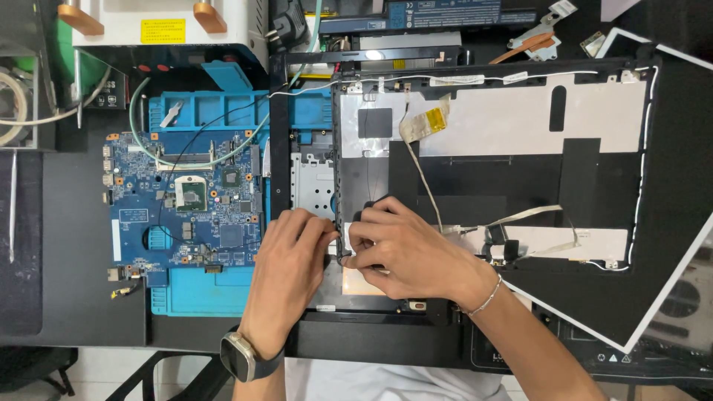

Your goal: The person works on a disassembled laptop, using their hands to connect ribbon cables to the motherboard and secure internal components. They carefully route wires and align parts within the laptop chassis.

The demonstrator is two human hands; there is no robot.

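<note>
Head view, looking straight down at the bench: both hands meet at the lower left corner of an opened laptop lid shell (490,148). The left hand (293,256) has its fingers curled over, fingertips pinched down on the thin black bezel edge (337,171) that runs up the shell's left side; the thumb is tucked under and I cannot see it. The right hand (405,249) is closed too, fingers bent and pressing on the same corner, just beside the left fingertips, with something small and black half hidden under its knuckles that I cannot make out. The two hands are nearly touching. A smartwatch (239,356) sits on the left wrist, a thin silver bracelet (486,297) on the right.

Out from there, the shell lies open with silver foil and black patches inside, and a flat ribbon cable (420,122) with a yellow tab trails down from near its top edge. A white wire (483,76) follows the upper rim. To the left, a blue motherboard (186,204) rests on a blue work mat (200,293), well apart from the hands. At the far right a white-edged display panel (672,223) lies tilted under the shell.
</note>
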